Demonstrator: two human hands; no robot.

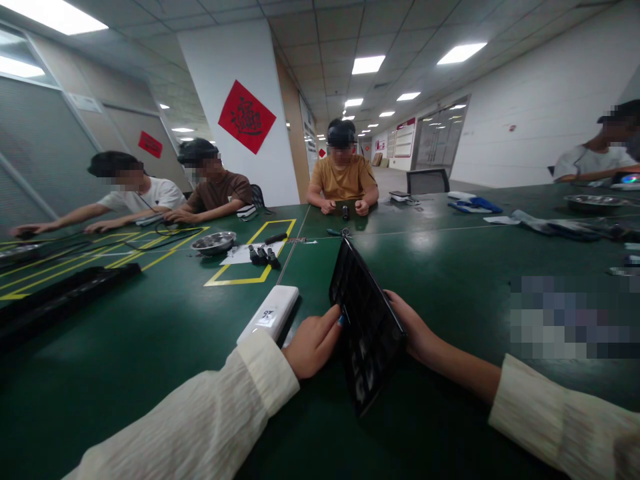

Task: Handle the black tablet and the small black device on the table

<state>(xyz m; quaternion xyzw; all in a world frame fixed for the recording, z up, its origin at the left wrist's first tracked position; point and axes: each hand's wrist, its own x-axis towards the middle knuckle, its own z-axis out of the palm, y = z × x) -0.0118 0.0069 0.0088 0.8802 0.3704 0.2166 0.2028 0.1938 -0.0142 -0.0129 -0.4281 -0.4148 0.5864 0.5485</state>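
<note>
A thin black rectangular panel (367, 327) with a glossy face and faint grid-like shapes stands tilted on edge above the green table. My right hand (413, 327) grips its right side from behind, with most of the fingers hidden by the panel. My left hand (315, 340) is closed, and its fingertips are at the panel's left face. A small blue bit (342, 320) shows at those fingertips, too small to identify. Just beyond the left wrist lies a white power-bank-like block (270, 312) with a numbered label.
On the green table (165, 373) are a metal bowl (214, 243), black clamp-like pieces (265, 255) on white paper, and yellow tape outlines. A long black tray (70, 293) lies left. A person (343, 175) sits opposite; other people sit at both sides. Blue cloth (473, 205) lies farther right.
</note>
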